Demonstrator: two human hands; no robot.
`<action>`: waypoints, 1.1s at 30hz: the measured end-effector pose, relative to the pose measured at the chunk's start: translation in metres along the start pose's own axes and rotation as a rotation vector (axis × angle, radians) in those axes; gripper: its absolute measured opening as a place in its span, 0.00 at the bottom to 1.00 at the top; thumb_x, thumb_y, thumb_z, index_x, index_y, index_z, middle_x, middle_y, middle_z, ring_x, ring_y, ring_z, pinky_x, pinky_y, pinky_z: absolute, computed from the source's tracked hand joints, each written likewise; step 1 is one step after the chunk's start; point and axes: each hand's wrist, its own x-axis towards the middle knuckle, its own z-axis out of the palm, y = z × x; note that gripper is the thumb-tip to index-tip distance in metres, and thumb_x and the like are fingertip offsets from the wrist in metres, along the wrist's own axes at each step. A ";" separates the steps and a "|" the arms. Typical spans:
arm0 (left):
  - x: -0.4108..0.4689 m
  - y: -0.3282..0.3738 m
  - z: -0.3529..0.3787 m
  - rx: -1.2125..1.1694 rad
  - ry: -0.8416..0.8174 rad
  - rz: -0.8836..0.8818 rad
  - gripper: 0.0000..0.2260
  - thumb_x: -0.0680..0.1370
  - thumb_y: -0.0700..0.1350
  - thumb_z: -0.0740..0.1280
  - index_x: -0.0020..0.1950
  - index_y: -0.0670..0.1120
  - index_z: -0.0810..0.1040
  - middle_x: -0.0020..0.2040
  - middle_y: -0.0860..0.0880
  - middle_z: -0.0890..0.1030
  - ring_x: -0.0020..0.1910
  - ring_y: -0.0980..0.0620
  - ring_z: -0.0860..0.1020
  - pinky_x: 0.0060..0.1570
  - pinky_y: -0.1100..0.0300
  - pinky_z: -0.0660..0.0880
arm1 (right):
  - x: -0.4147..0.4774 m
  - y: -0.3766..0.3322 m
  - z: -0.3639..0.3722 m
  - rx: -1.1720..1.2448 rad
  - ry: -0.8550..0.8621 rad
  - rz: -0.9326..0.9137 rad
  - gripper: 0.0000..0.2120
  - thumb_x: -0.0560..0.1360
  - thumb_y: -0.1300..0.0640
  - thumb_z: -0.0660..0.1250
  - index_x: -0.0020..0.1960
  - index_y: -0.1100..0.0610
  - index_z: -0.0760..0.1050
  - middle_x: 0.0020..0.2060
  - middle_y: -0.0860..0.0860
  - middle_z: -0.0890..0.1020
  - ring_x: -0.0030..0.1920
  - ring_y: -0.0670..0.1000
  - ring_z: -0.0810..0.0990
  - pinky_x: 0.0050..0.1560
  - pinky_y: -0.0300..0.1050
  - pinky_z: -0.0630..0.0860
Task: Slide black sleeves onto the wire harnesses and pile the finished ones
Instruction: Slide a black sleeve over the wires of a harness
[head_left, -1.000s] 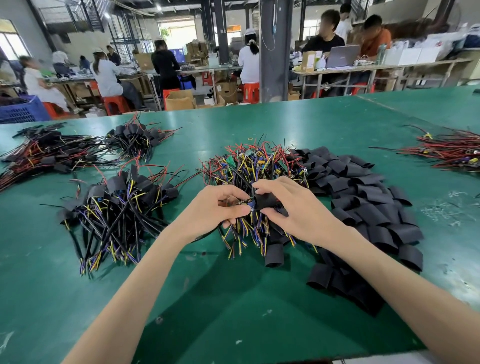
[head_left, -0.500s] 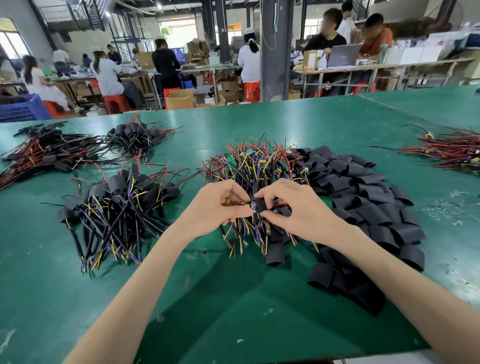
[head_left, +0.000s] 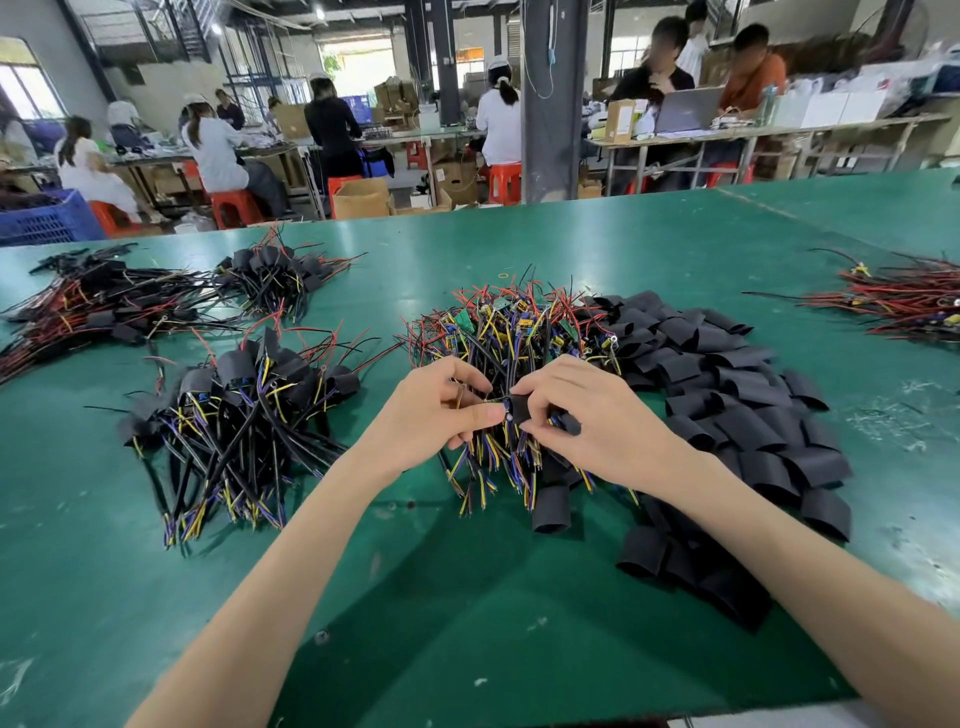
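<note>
Two grips closed: left hand (head_left: 441, 410) pinches one wire harness (head_left: 459, 398), right hand (head_left: 587, 415) pinches a black sleeve (head_left: 519, 409) at its end, both over the unsleeved heap (head_left: 519, 332) mid-tabletop. Risk: splayed wires could catch the sleeve mouth, or tangle with the heap's wires and drag neighbours along.

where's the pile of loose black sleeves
In the head view, the pile of loose black sleeves lies on the green table, right of the unsleeved harness heap, beside the right hand.
</note>
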 end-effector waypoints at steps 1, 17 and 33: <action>0.000 0.000 0.000 -0.014 0.005 -0.010 0.10 0.72 0.37 0.73 0.48 0.43 0.74 0.31 0.50 0.78 0.24 0.55 0.70 0.24 0.65 0.68 | 0.000 0.000 0.000 0.009 0.003 0.015 0.10 0.68 0.67 0.73 0.36 0.60 0.73 0.47 0.52 0.82 0.49 0.43 0.72 0.55 0.36 0.68; -0.001 0.002 0.001 -0.062 0.071 0.035 0.13 0.70 0.39 0.75 0.50 0.46 0.75 0.29 0.54 0.79 0.26 0.59 0.71 0.28 0.68 0.68 | 0.001 -0.009 -0.007 0.159 0.090 0.163 0.11 0.67 0.66 0.76 0.49 0.62 0.81 0.47 0.50 0.83 0.45 0.43 0.77 0.48 0.32 0.72; -0.005 0.005 0.004 0.049 0.010 0.087 0.16 0.68 0.37 0.76 0.51 0.48 0.74 0.35 0.49 0.81 0.30 0.59 0.74 0.35 0.68 0.69 | 0.001 -0.013 -0.005 0.217 0.056 0.158 0.11 0.66 0.65 0.77 0.48 0.62 0.81 0.47 0.51 0.83 0.47 0.51 0.81 0.49 0.48 0.77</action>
